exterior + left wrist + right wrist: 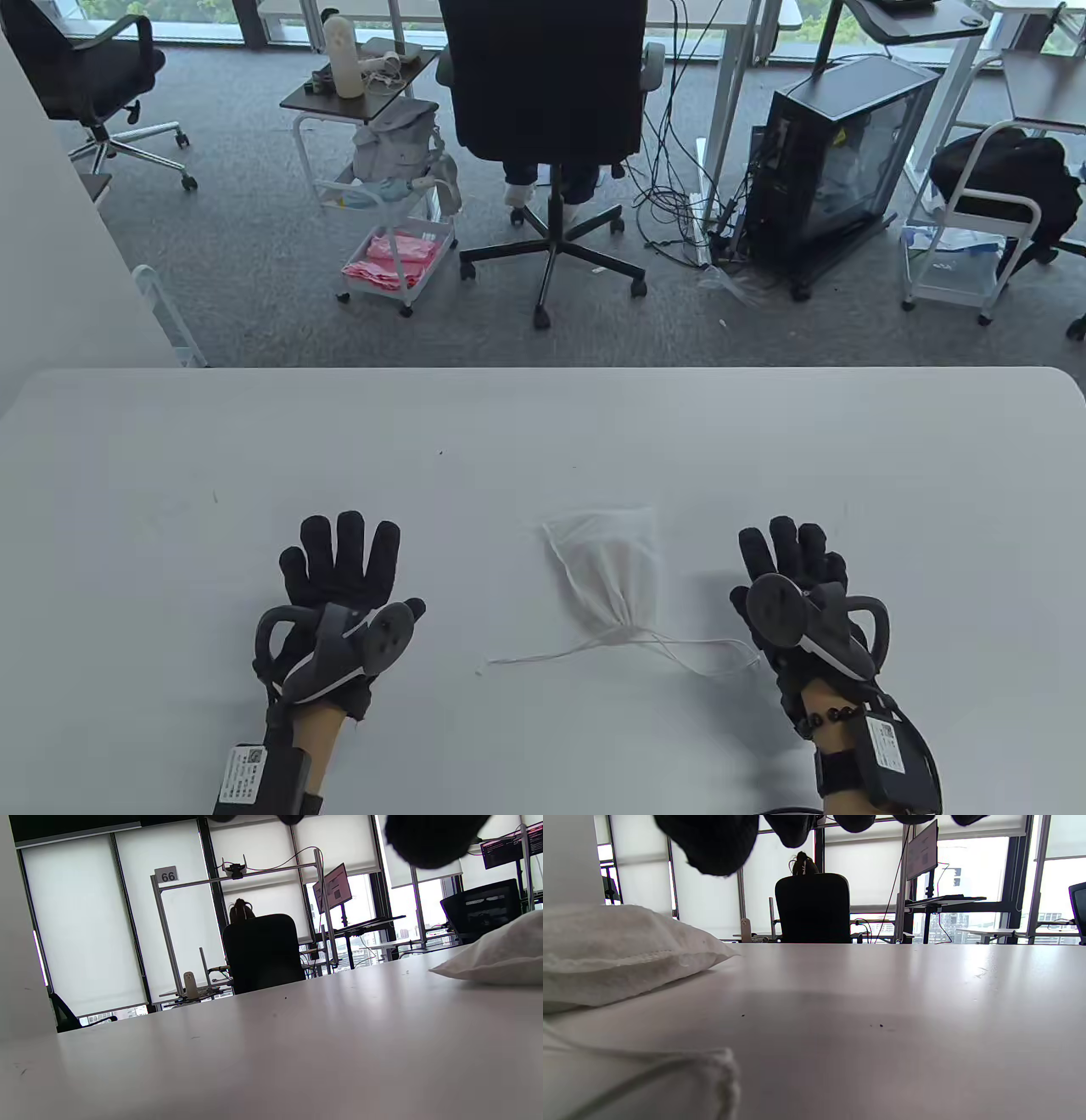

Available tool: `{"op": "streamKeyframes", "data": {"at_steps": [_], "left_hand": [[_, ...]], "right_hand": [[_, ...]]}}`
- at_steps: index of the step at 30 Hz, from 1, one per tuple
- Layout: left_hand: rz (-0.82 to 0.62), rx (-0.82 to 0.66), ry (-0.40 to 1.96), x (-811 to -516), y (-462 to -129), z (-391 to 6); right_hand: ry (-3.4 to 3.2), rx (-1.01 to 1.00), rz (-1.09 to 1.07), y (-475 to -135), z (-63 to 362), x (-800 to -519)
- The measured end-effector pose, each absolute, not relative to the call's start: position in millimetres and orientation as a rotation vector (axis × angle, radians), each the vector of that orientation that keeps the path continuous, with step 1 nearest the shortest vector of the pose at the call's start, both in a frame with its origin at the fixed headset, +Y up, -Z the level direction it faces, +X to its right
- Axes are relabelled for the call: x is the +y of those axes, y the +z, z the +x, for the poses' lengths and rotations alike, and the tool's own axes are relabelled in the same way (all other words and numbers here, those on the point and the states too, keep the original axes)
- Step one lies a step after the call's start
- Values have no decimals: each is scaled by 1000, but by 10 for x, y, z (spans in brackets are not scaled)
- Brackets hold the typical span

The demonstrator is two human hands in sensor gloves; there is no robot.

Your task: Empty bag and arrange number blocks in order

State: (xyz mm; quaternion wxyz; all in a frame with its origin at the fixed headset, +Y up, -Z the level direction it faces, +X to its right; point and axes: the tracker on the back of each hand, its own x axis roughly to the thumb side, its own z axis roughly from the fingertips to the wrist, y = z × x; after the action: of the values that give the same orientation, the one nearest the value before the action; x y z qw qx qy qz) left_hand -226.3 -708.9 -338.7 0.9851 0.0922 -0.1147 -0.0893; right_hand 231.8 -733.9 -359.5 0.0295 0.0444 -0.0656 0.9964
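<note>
A white drawstring bag (612, 567) lies on the white table (543, 424), tied shut at its near end, with its cords (594, 649) trailing left and right. No number blocks show. My left hand (339, 564) is open and empty, spread just above the table to the bag's left. My right hand (789, 556) is open and empty to the bag's right, near the cord's end. The bag also shows in the left wrist view (496, 955) and in the right wrist view (615, 950), where the cord (670, 1065) lies close.
The table's far edge (543, 370) runs across the view's middle. Beyond it stand an office chair (547, 127), a small cart (390, 255) and a computer case (836, 161) on the floor.
</note>
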Motion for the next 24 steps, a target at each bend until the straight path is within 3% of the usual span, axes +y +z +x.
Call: {"op": "streamKeyframes", "data": {"at_steps": [24], "left_hand": [[268, -219, -164, -7078, -3332, -2268]], "right_hand": [[3002, -300, 256, -3567, 2146, -7278]]}}
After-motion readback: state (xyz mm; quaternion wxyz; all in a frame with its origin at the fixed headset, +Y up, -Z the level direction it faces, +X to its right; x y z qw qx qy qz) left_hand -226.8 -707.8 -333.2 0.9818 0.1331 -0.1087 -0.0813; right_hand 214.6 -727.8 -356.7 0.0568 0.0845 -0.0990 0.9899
